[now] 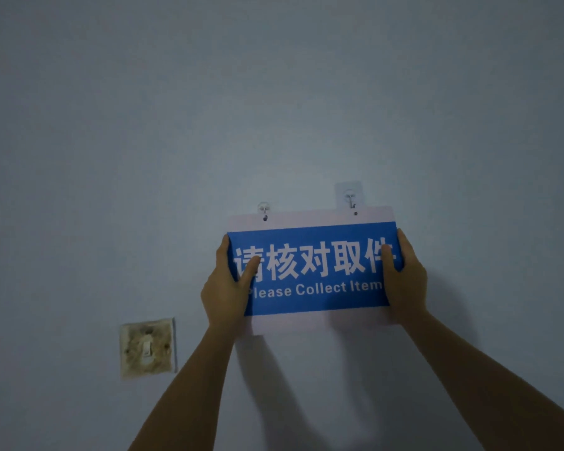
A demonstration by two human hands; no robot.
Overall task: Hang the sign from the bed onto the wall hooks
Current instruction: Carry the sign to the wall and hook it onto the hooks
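Observation:
A blue and white sign (pixel 316 271) reading "Please Collect Item" is held flat against the pale wall. My left hand (pixel 225 288) grips its left edge with the thumb over the front. My right hand (pixel 404 281) grips its right edge the same way. Two clear adhesive hooks are stuck on the wall above it. The left hook (pixel 263 208) meets the sign's left hole. The right hook (pixel 350 198) ends just above the right hole, which sits slightly below its tip. The sign tilts a little, right side higher.
A stained, yellowed light switch (pixel 147 348) is mounted on the wall to the lower left of the sign. The wall around it is plain and dimly lit.

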